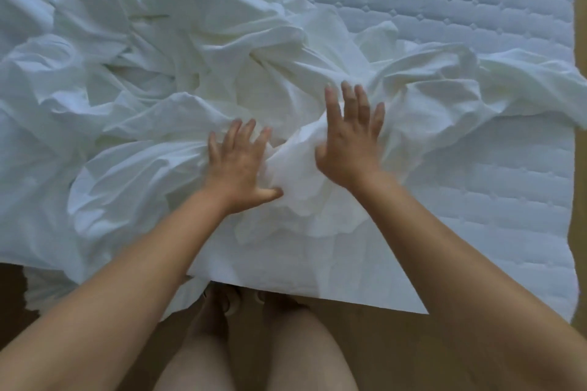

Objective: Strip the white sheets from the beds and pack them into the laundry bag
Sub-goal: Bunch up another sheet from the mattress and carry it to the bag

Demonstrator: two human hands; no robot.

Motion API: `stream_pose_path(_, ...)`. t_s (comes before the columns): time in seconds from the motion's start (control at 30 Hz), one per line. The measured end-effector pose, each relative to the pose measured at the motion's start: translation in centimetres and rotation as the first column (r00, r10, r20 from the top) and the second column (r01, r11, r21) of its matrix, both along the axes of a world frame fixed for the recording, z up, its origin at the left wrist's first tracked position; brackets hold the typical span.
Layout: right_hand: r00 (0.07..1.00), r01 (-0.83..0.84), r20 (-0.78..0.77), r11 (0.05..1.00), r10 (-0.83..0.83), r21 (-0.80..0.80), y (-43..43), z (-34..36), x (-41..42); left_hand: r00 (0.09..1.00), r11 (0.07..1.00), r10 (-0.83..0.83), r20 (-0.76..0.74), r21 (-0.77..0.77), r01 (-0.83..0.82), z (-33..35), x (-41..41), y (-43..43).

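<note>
— Where does the sheet lie?

— The white sheet is heaped in loose folds over the left and near part of the mattress. The quilted top toward the mattress's far right is bare. Your left hand and right hand are both spread with the fingers straight. They rest on a raised bunch close to the mattress's near edge, and neither grips anything.

— How will it handle?

— Judge it light, soft and limp: it should crumple and trail, not lift as one piece. Close your fingers round the thick bunch between your hands, then gather the folds toward the near edge. Part of it hangs over the mattress's near-left side and may drag.

— And the bag?

— No laundry bag is in view, so you cannot tell what it holds.
</note>
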State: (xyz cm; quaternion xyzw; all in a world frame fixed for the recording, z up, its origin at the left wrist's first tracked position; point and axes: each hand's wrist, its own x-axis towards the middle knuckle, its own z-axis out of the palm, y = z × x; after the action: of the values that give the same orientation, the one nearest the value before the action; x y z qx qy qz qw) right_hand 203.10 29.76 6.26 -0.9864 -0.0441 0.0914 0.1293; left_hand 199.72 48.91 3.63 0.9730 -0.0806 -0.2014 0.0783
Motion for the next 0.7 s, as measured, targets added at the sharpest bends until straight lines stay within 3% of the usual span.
stream_pose_path(0.1,0.974,-0.224,-0.011,0.970,0.226,0.096,5.3,-1.3,-3.7,0.996,0.999,0.029,0.083,0.019,-0.031,-1.5,-3.5,5.0)
stream_pose_path(0.2,0.913,-0.400,-0.059,0.914,0.404,0.066,10.2,-2.2,-5.7,0.968,0.968,0.214,0.131,0.105,-0.228,-1.8,-5.3,9.1)
stream_pose_path(0.3,0.837,-0.519,-0.186,0.854,0.515,0.035,14.7,-2.8,-6.4,0.868,0.852,0.496,0.019,0.181,-0.491,-2.3,-5.4,13.1)
stream_pose_path(0.37,0.818,-0.557,-0.193,0.830,0.542,-0.029,17.3,-3.2,-6.5,0.749,0.755,0.654,-0.107,0.152,-0.638,-3.5,-5.4,15.1)
stream_pose_path(0.43,0.806,-0.582,-0.197,0.808,0.559,-0.088,19.9,-4.0,-6.4,0.670,0.698,0.714,-0.204,0.124,-0.706,-5.0,-5.6,16.8)
stream_pose_path(0.53,0.759,-0.648,-0.232,0.739,0.608,-0.184,23.5,-5.5,-6.1,0.723,0.723,0.647,-0.242,-0.107,-0.682,-5.8,-6.8,19.1)
stream_pose_path(0.63,0.712,-0.691,-0.355,0.694,0.607,-0.199,27.1,-7.3,-6.7,0.660,0.547,0.678,-0.324,-0.378,-0.747,-4.9,-8.6,21.9)
stream_pose_path(0.7,0.761,-0.619,-0.363,0.769,0.538,-0.158,29.4,-8.3,-7.7,0.652,0.504,0.674,-0.348,-0.429,-0.750,-4.7,-10.5,24.2)
